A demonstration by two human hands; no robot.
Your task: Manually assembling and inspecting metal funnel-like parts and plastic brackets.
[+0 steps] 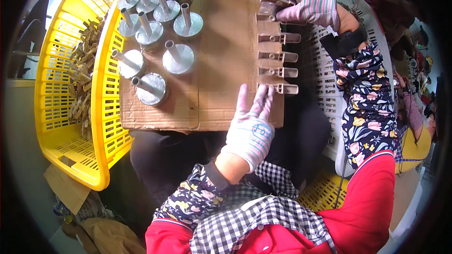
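Along the right edge of a flat cardboard sheet [221, 56] lies a row of several small grey-brown clip-like parts [287, 89], their narrow ends on the sheet and their looped ends sticking out past it. My right hand [308, 7], in a striped knit glove, pinches another grey-brown part [272, 1] at the far end of this row. The fingers partly cover that part. Also gloved, my left hand [252, 134] rests on the cardboard near its front edge with fingers stretched out, the tips beside the nearest part. Nothing shows in its grasp.
Several round metal discs with upright tube stems [179, 59] stand on the cardboard's left side. Left of it, a yellow basket [101, 131] holds many brownish pieces [84, 75]. A white slotted basket [329, 99] stands on the right. Other people are visible at the far right.
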